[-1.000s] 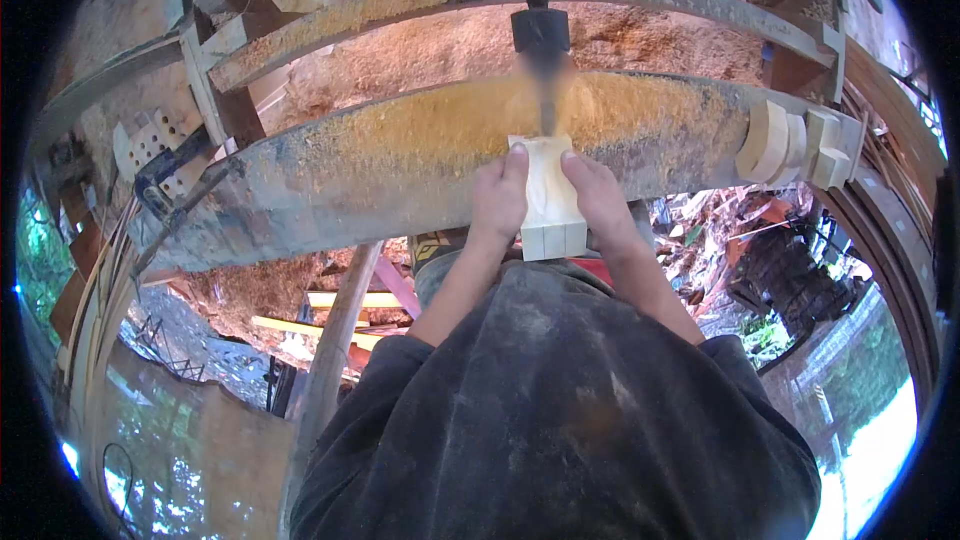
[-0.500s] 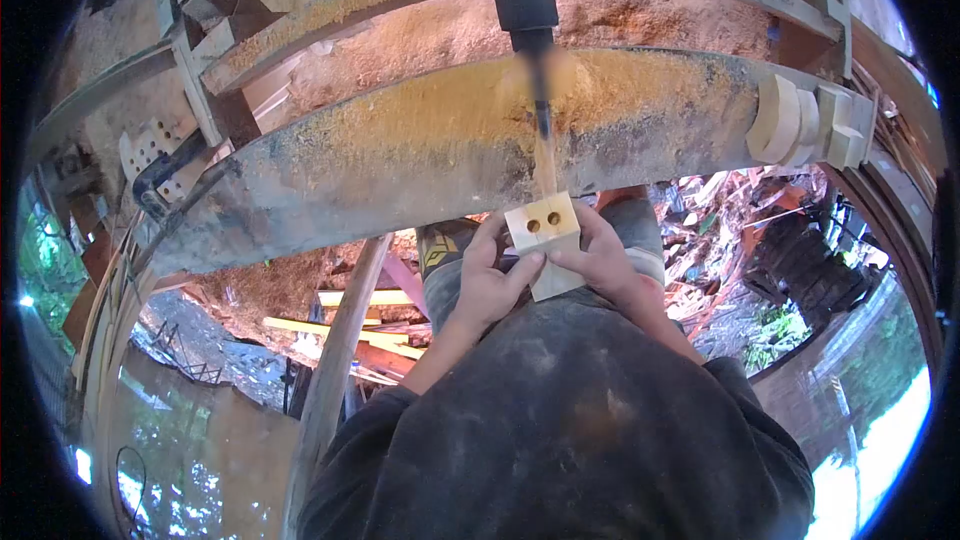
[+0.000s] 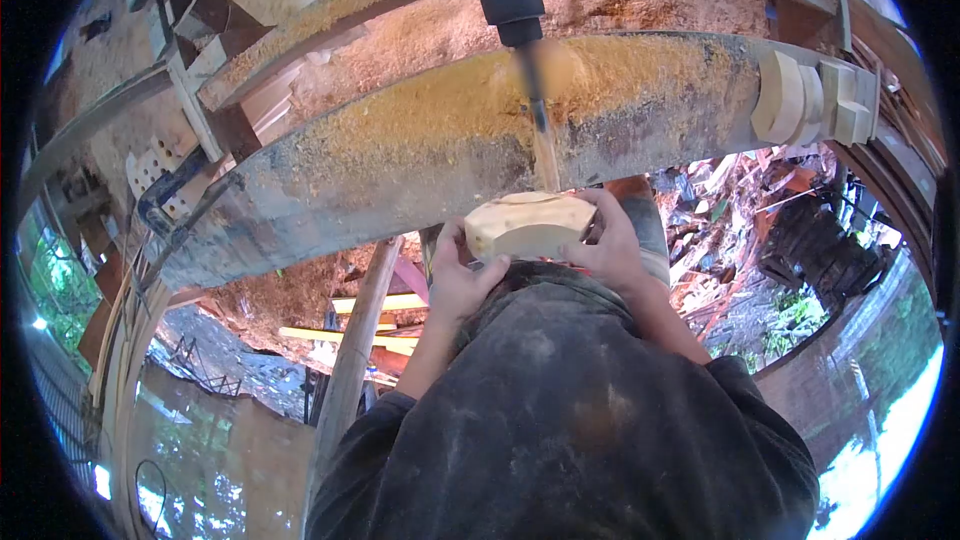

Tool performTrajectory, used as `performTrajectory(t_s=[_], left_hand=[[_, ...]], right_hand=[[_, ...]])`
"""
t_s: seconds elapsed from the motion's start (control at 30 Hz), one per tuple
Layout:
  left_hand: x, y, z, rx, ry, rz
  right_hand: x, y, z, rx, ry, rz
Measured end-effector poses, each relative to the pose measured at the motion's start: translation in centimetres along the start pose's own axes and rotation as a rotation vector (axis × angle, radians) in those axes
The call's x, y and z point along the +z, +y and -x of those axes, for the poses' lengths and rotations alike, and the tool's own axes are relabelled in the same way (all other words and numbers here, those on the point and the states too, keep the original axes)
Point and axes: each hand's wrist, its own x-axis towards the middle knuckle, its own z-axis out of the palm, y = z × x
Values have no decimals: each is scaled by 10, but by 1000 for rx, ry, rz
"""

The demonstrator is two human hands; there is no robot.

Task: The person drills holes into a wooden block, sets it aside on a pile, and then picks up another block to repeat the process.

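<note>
A pale wooden block (image 3: 528, 227) with a curved, arched side lies crosswise between my two hands, close to my body. My left hand (image 3: 463, 278) grips its left end, the thumb along the lower edge. Around the right end are the fingers of my right hand (image 3: 612, 250). Just beyond the block, a drill bit (image 3: 541, 125) hangs from a dark chuck (image 3: 511, 6) over the edge of a dusty plank (image 3: 350, 155). The block is apart from the bit. No drilled holes can be clearly made out on the faces turned up now.
Sawdust covers the plank. Several curved pale wooden pieces (image 3: 790, 100) stand at its right end. At the left are a perforated block (image 3: 160, 175) and a dark metal clamp (image 3: 170, 200). A wooden post (image 3: 355, 330) slants below the plank. Scrap wood (image 3: 715, 210) litters the ground at right.
The block has been turned in my hands: its face with two holes no longer shows, and its long arched side does. My hands have moved slightly apart, to its ends.
</note>
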Motion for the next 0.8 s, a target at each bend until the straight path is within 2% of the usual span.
performTrajectory(t_s=[0.03,0.1,0.13,0.2,0.23,0.3,0.33,0.4,0.43,0.5,0.57,0.6,0.67,0.7,0.77,0.8], left_hand=[[-4,-5,-2,2,-5,-2],[-4,6,-9,183,16,-310],[-2,12,-13,179,6,-312],[9,33,-25,277,-247,-482],[21,41,-25,219,-314,-341],[29,28,-33,201,-368,-371],[33,16,-36,180,-423,-394],[45,10,-36,186,-366,-340],[48,8,-35,195,-315,-346],[57,8,-35,199,-259,-351],[65,3,-39,27,-142,-231],[67,2,-40,26,-137,-230],[69,5,-44,-215,-67,-136],[69,9,-45,-215,-62,-132],[68,18,-49,-365,-57,132],[67,17,-51,-366,-50,137]], right_hand=[[-2,-9,0,-2,5,-2],[-5,-41,1,-160,29,500],[-8,-40,0,-153,35,497],[-15,-37,-5,-412,-33,616],[-15,-38,-5,-414,-32,613],[-11,-42,-2,-272,-36,440],[-8,-38,-1,-274,-34,438],[-3,-24,-2,-77,70,-204],[-4,-16,-3,-74,70,-204],[-4,-6,-4,26,-155,-282],[5,-3,-6,40,-94,-326],[10,-4,-7,54,-28,-370],[7,-8,-15,74,-53,-373],[6,-6,-19,72,-59,-395],[4,-13,-24,73,-71,-413],[2,-26,-25,126,-97,-442]])
